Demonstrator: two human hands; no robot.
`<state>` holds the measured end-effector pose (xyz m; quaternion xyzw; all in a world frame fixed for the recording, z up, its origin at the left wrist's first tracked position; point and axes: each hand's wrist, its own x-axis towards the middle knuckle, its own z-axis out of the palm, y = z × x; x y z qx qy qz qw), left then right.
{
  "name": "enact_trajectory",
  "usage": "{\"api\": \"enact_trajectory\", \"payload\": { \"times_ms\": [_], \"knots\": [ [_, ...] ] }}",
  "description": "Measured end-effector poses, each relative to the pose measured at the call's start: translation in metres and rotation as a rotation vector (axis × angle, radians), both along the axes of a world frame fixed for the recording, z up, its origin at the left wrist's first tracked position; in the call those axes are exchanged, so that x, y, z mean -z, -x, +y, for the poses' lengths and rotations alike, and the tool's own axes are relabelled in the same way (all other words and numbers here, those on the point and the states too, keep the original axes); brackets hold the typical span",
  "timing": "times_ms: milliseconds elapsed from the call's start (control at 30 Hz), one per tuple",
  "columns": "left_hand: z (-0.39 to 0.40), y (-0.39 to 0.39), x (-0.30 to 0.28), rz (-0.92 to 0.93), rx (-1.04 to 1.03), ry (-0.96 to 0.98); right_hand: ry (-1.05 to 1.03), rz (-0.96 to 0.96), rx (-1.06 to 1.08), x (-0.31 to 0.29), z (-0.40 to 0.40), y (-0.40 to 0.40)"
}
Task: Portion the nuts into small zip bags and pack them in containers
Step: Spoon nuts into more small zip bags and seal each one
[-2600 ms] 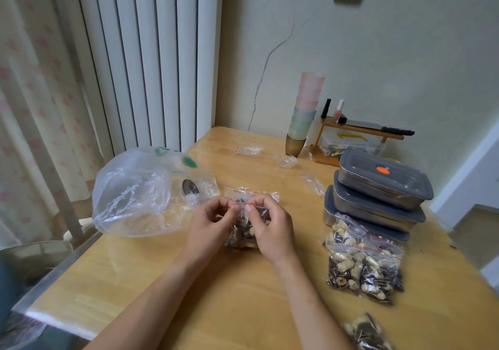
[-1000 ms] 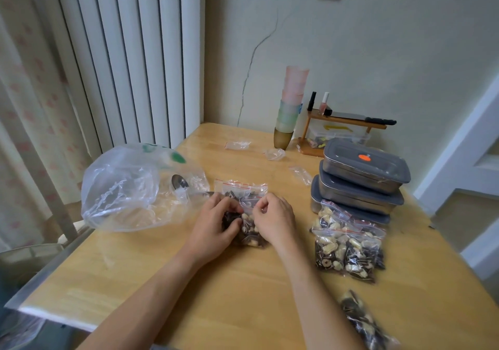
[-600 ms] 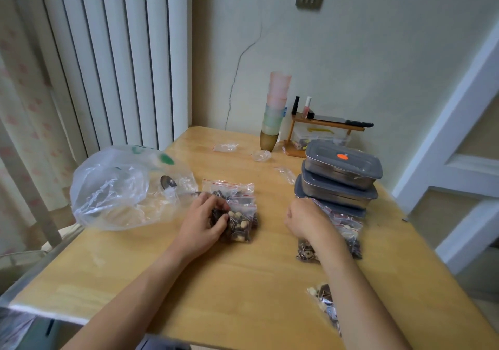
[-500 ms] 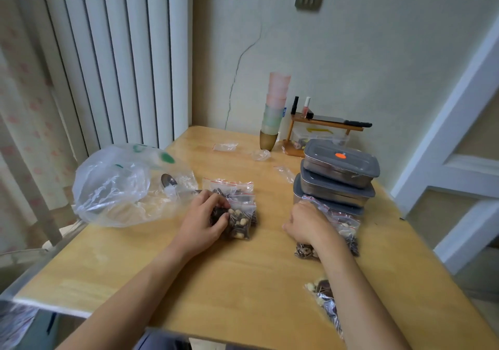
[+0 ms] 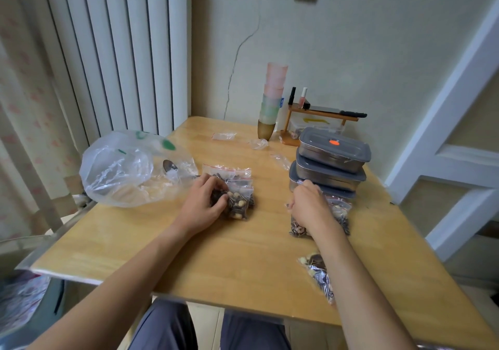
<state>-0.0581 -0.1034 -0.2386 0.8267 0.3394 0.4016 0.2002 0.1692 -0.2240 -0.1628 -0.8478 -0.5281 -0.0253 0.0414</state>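
Note:
On the wooden table [image 5: 243,255], my left hand [image 5: 202,204] grips a small zip bag of mixed nuts [image 5: 240,201] with a red seal strip. My right hand [image 5: 307,206] lies with curled fingers on a pile of filled zip bags [image 5: 337,214] in front of three stacked metal containers with grey lids [image 5: 330,166]. Whether it holds one of them is hidden. Another filled nut bag [image 5: 318,274] lies near the front edge, partly behind my right forearm.
A large clear plastic bag [image 5: 127,171] with a spoon [image 5: 168,166] beside it lies at the left. Empty small zip bags [image 5: 224,135] are scattered at the back. Stacked pastel cups [image 5: 272,101] and a small wooden shelf [image 5: 321,117] stand against the wall.
My right hand left the bag in the middle and moved right onto the pile of filled bags. My left hand stayed on the middle bag. The view shifted.

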Motion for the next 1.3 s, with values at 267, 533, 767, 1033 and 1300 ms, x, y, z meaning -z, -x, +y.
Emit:
{"api": "enact_trajectory", "payload": {
  "times_ms": [267, 533, 767, 1033, 1300],
  "knots": [
    [-0.005, 0.002, -0.005, -0.066, 0.015, -0.023, -0.288, 0.194, -0.235, -0.018, -0.004, 0.02],
    [-0.011, 0.008, -0.015, -0.248, 0.159, 0.097, -0.491, 0.637, -0.607, -0.004, 0.033, 0.061],
    [-0.005, 0.009, -0.019, -0.484, 0.127, 0.317, -0.607, 0.967, -0.517, 0.026, 0.074, 0.085],
    [-0.001, 0.008, -0.022, -0.714, 0.062, 0.427, -0.671, 1.21, -0.371, 0.049, 0.083, 0.091],
    [-0.006, 0.005, -0.024, -0.639, 0.108, 0.498, -0.73, 1.294, -0.367, 0.047, 0.084, 0.091]
  ]
}}
